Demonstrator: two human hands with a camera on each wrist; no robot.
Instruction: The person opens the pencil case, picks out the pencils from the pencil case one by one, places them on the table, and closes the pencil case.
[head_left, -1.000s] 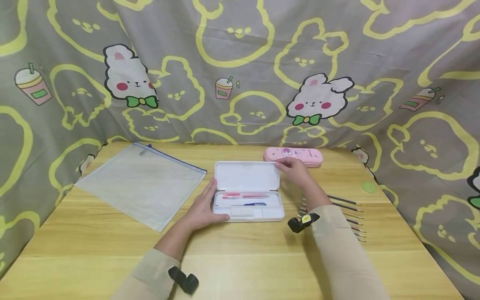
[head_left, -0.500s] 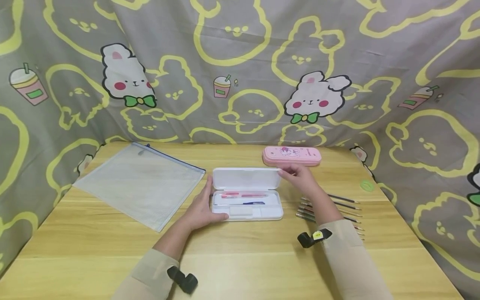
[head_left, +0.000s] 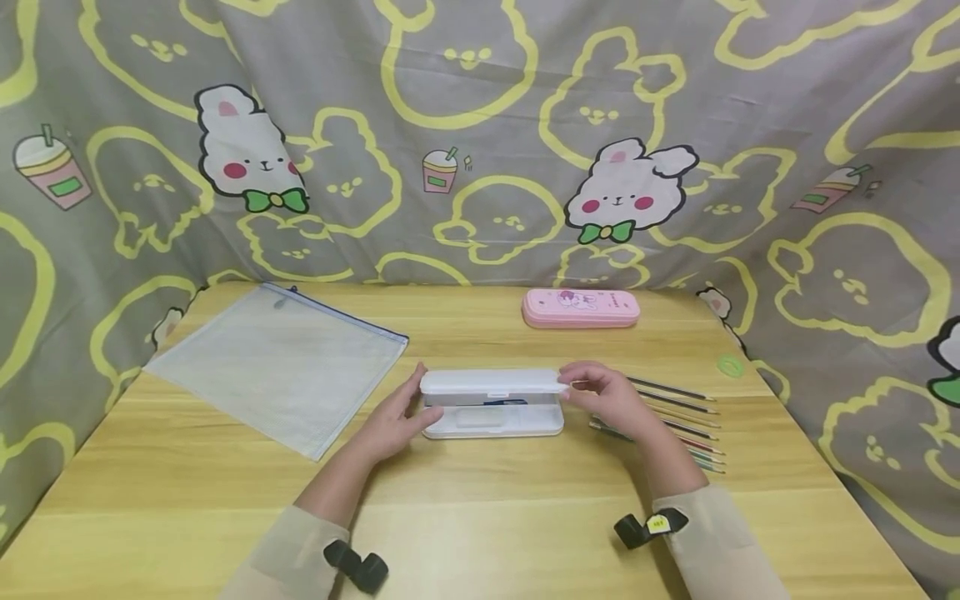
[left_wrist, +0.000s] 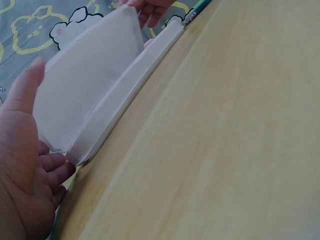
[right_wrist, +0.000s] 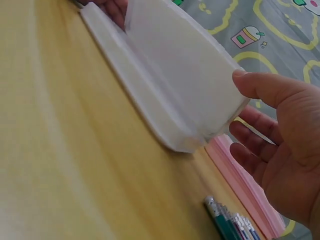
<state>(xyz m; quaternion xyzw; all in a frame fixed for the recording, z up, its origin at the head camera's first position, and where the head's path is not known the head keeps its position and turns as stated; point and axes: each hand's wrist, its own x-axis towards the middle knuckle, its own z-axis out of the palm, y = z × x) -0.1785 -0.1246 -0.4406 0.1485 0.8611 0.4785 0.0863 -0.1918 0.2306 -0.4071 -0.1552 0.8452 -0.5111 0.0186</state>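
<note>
A white pencil case [head_left: 540,422] lies on the table with its hinged lid [head_left: 491,382] partly lowered over it. Under the lid a blue pen [head_left: 504,402] and a whitish block [head_left: 480,417] in the front compartment show; the rest inside is hidden. My right hand [head_left: 607,396] holds the lid's right end, its thumb on the lid edge [right_wrist: 240,75] and fingers behind. At the left end, my left hand [head_left: 390,421] touches the case with its fingers, while its thumb [left_wrist: 31,82] is extended beside the lid.
A pink pencil case [head_left: 581,308] stands at the back right. Several pencils [head_left: 675,412] lie in a row by my right hand, with a green ring [head_left: 730,367] beyond. A translucent zip pouch [head_left: 277,367] lies flat on the left. A patterned curtain [head_left: 495,167] hangs behind the table.
The lid has swung from upright down toward me, with my right hand at its corner following. My left thumb has lifted from the case's front edge. The pens are now largely covered.
</note>
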